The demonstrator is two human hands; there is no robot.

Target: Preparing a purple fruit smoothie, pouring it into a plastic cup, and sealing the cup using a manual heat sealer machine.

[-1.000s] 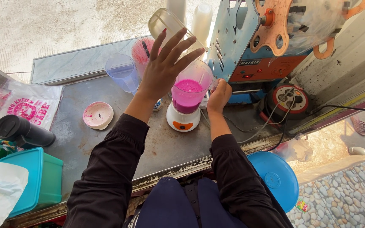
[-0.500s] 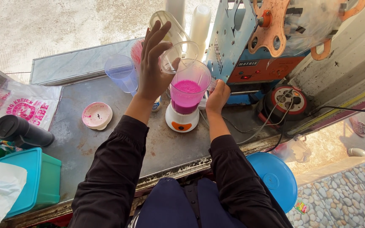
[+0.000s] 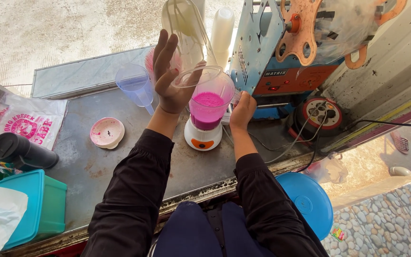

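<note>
On the tabletop [image 3: 120, 166] sits a blender [image 3: 207, 114] full of pink stuff; left hand [image 3: 172, 78] grips a clear plastic cup [image 3: 186, 35] above it, right hand [image 3: 241, 110] curled against the jug's side.

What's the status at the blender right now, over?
Left hand gripping clear cup above blender jar. Right hand beside jar. Pink blend inside, lid off on counter. Nothing blocking.

Clear glossy plastic cup [image 3: 192, 76]; translucent plastic blender jar [image 3: 209, 102] on smooth white plastic base [image 3: 202, 137]. Dull, stained sheet-metal counter [image 3: 120, 162]. Matt black cloth sleeves [image 3: 134, 200]. Glossy blue lid [image 3: 310, 200], probably plastic.
</note>
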